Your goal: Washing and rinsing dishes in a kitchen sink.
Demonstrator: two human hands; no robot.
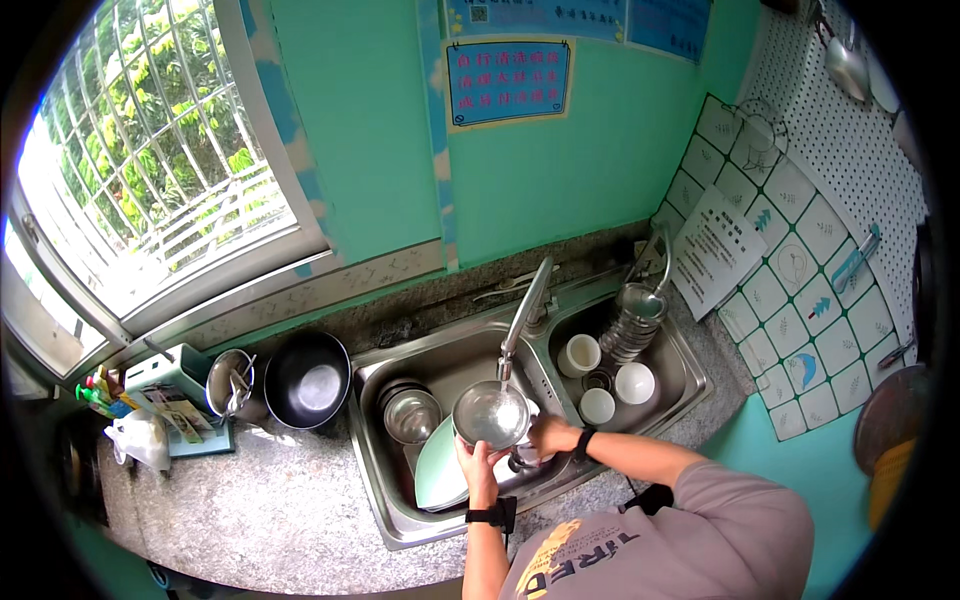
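Observation:
My left hand (480, 466) grips the near rim of a round metal bowl (491, 415), which is held under the faucet (519, 322) with water running into it. On the bowl's right, my right hand (551, 436) is closed around something whitish that is partly hidden; what it is I cannot tell. Below the bowl, pale green plates (439, 469) lean in the left sink basin (379, 480). Stacked metal bowls (412, 416) lie at that basin's left side.
The right basin holds white cups (598, 406) and a stack of metal bowls (628, 330). On the stone counter (247, 517) stand a black wok (307, 380), a metal pot with utensils (230, 382), a green container (180, 371) and a plastic bag (142, 437).

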